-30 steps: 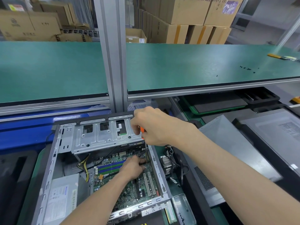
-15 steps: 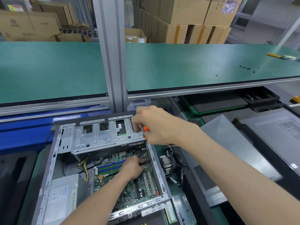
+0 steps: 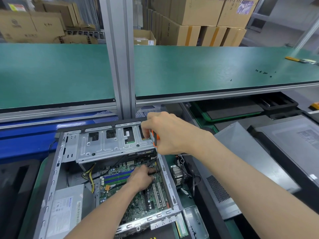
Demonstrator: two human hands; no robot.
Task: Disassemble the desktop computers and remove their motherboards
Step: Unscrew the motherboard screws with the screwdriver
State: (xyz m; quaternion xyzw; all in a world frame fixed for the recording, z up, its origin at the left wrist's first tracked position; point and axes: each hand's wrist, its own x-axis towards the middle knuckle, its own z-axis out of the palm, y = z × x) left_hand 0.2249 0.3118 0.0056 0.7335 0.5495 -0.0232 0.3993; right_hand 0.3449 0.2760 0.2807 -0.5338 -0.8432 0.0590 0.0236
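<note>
An open desktop case [image 3: 57,171] lies on its side in front of me. The green motherboard [image 3: 138,202] sits in its floor, partly under a silver drive cage [image 3: 107,145]. My right hand [image 3: 170,135] grips an orange-handled screwdriver [image 3: 154,138] upright above the case's right wall, its shaft reaching down to the board's far right corner. My left hand [image 3: 141,178] rests on the motherboard there, fingers bent beside the shaft; what they touch is hidden. A grey power supply [image 3: 65,209] fills the case's near left.
A removed heatsink with cables [image 3: 177,171] and a grey side panel [image 3: 245,163] lie right of the case. Another computer [image 3: 293,144] stands at the far right. The green shelf [image 3: 189,69] above holds several loose screws [image 3: 264,72] and a tool [image 3: 300,59]. An aluminium post [image 3: 120,66] rises behind.
My right hand has turned slightly on the screwdriver handle, staying in the same place. My left hand stays on the motherboard.
</note>
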